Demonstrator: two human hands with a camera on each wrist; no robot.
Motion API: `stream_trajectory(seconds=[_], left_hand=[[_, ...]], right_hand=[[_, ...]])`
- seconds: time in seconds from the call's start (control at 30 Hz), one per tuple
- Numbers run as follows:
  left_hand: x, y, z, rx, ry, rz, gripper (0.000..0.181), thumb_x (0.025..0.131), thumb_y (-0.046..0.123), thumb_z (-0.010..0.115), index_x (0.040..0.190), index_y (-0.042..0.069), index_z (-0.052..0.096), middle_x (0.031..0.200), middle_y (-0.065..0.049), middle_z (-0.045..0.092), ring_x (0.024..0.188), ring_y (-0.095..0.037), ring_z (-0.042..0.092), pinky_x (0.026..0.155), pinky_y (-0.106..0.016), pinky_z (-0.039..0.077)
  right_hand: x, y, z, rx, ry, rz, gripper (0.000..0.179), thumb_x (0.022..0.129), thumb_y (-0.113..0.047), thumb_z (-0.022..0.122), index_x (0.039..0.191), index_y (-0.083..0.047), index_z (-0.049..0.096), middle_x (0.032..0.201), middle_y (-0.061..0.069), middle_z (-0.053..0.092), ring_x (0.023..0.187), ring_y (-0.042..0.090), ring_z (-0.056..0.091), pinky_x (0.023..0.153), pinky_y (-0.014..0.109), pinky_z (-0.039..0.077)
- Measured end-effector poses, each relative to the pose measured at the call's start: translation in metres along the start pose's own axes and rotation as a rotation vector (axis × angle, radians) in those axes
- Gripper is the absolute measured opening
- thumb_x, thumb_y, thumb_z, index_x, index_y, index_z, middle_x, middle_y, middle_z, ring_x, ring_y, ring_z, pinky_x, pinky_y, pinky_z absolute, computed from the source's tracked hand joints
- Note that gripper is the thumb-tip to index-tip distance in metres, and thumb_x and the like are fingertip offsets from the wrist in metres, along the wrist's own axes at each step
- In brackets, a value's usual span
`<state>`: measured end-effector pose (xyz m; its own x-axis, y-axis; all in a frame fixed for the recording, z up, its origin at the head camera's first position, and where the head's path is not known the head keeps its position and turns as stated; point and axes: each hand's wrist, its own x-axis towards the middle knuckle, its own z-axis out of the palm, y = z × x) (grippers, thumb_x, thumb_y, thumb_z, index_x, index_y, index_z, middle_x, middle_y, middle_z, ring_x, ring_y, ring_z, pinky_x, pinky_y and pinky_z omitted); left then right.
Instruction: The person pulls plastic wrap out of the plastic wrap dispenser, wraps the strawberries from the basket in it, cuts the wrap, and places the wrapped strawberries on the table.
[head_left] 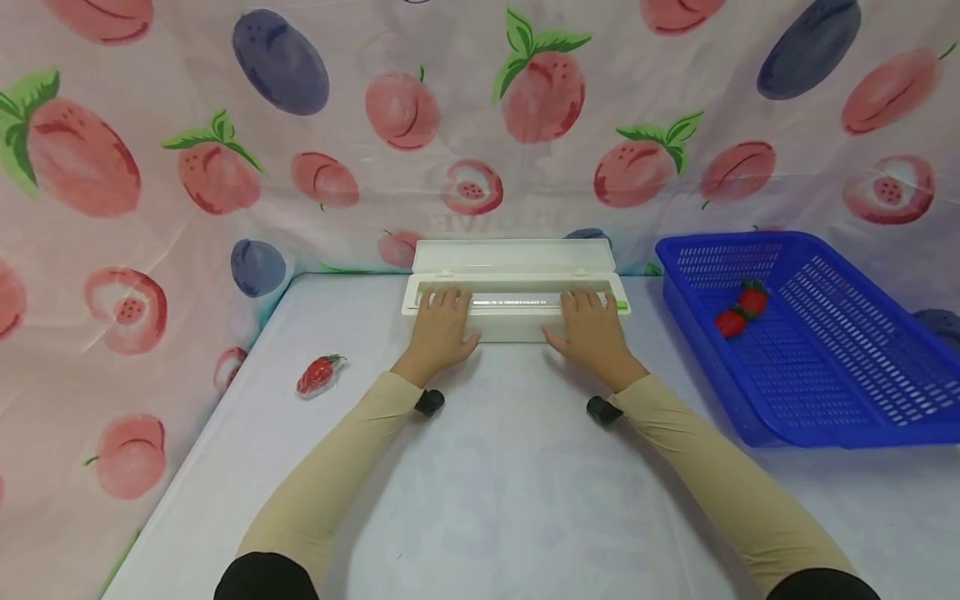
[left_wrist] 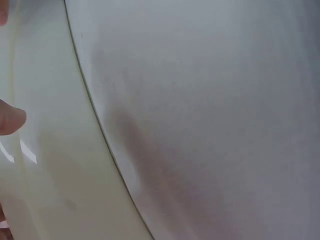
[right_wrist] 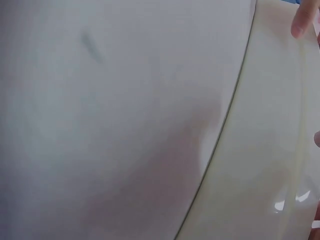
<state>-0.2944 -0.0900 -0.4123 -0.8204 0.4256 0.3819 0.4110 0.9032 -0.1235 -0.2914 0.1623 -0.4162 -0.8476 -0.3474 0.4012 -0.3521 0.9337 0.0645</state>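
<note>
Toward the back of the table stands a long cream-white box (head_left: 517, 327), its lid (head_left: 513, 256) raised, with a shiny clear strip (head_left: 517, 300) across its opening. The left hand (head_left: 441, 329) reaches over the front rim near the left end, fingers extended and thumb spread aside. Mirroring it, the right hand (head_left: 595, 333) lays its fingers over the rim near the right end, beside a green piece (head_left: 622, 306). In the left wrist view a thumb tip (left_wrist: 12, 119) shows close to the box's edge. What the fingertips touch inside is hidden.
A film-wrapped strawberry (head_left: 318, 376) lies on the white tabletop (head_left: 517, 467) at the left. To the right, a blue basket (head_left: 847, 367) holds strawberries (head_left: 752, 297). Fruit-patterned cloth (head_left: 322, 225) hangs behind and along the left side.
</note>
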Motion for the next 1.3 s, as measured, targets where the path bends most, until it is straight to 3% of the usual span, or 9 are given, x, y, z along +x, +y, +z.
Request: stream_trajectory(seconds=[0.27,0.57,0.7,1.0,1.13,1.3], left_hand=[[0.005,-0.002,-0.007,-0.001,-0.071,-0.002,0.059,0.082,0.041,0.063,0.124,0.002,0.05,0.121,-0.014,0.055,0.114,-0.03,0.052,0.104,-0.051,0.034],[0.023,-0.007,-0.021,-0.056,-0.244,-0.037,0.055,0.083,0.044,0.062,0.12,0.004,0.053,0.12,-0.014,0.058,0.113,-0.032,0.055,0.103,-0.052,0.035],[0.031,-0.011,-0.025,-0.094,-0.314,-0.047,0.056,0.083,0.044,0.06,0.123,0.006,0.053,0.119,-0.012,0.059,0.112,-0.031,0.056,0.101,-0.05,0.037],[0.046,-0.024,-0.034,-0.143,-0.429,-0.024,0.057,0.087,0.054,0.053,0.125,0.012,0.058,0.119,-0.009,0.063,0.111,-0.026,0.059,0.093,-0.047,0.044],[0.051,-0.027,-0.032,-0.193,-0.435,-0.035,0.05,0.091,0.049,0.047,0.122,0.012,0.061,0.12,-0.007,0.064,0.111,-0.025,0.059,0.092,-0.046,0.045],[0.054,-0.029,-0.028,-0.231,-0.377,-0.07,0.035,0.092,0.035,0.05,0.11,0.01,0.067,0.11,-0.006,0.069,0.102,-0.025,0.064,0.088,-0.045,0.047]], right_hand=[[0.006,0.003,-0.004,0.022,-0.028,-0.004,0.056,0.086,-0.051,0.054,0.104,0.002,0.055,0.106,0.019,0.059,0.106,0.036,0.054,0.092,0.058,0.038],[0.02,0.01,-0.014,0.091,-0.21,0.014,0.059,0.087,-0.053,0.05,0.108,0.002,0.056,0.115,0.02,0.058,0.11,0.037,0.053,0.09,0.058,0.039],[0.027,0.015,-0.014,0.092,-0.251,-0.001,0.059,0.087,-0.055,0.049,0.105,0.001,0.058,0.112,0.019,0.061,0.106,0.036,0.056,0.089,0.056,0.041],[0.047,0.023,-0.02,0.113,-0.368,-0.023,0.064,0.087,-0.058,0.047,0.117,-0.003,0.062,0.112,0.016,0.065,0.102,0.033,0.061,0.082,0.057,0.044],[0.055,0.025,-0.022,0.119,-0.423,-0.024,0.063,0.087,-0.057,0.046,0.114,-0.003,0.064,0.106,0.015,0.068,0.096,0.032,0.063,0.084,0.057,0.044],[0.064,0.027,-0.024,0.116,-0.481,-0.035,0.06,0.088,-0.055,0.045,0.11,-0.004,0.066,0.105,0.015,0.069,0.096,0.032,0.063,0.089,0.06,0.041]])
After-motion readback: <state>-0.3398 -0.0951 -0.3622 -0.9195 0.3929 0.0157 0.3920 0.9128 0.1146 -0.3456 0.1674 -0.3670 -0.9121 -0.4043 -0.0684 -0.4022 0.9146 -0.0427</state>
